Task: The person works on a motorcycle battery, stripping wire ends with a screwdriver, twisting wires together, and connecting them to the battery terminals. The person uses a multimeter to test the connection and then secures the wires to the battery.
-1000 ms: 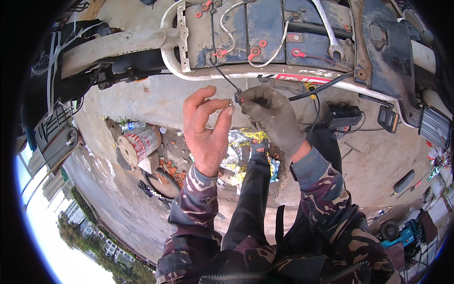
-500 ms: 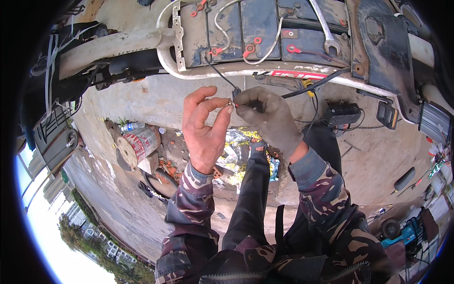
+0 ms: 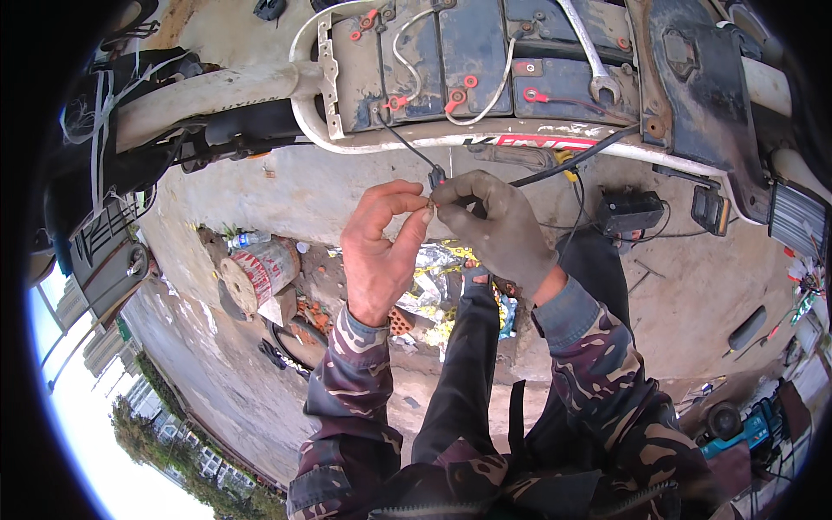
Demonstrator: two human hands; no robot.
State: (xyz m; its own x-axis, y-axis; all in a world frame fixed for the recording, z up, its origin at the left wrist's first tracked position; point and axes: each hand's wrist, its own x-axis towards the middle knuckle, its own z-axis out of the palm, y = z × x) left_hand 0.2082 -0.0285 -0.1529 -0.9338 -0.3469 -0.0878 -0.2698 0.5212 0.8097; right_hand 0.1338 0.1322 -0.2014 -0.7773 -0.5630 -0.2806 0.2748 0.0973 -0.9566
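My bare left hand (image 3: pixel 380 251) pinches with thumb and forefinger. My right hand (image 3: pixel 501 227), in a grey glove, pinches against it fingertip to fingertip. Between them is a tiny metal piece (image 3: pixel 431 204), too small to tell its kind. Just above the fingertips a black connector (image 3: pixel 437 176) ends a thin dark cable, which runs down from a dusty battery (image 3: pixel 412 61) in a white metal frame (image 3: pixel 399 136). Several batteries sit side by side there, joined by white wires with red terminals. An open-ended wrench (image 3: pixel 598 65) lies across them.
A black box with a cord (image 3: pixel 631 212) rests on the ground to the right, near a pedal (image 3: pixel 711 211). Left of my arms stands a round spool-like drum (image 3: pixel 260 276) beside brick rubble. A blue power tool (image 3: pixel 744 431) lies at the lower right.
Both pinched hands have come slightly lower, staying together. The view has shifted a little. The small metal piece shows less between the fingertips.
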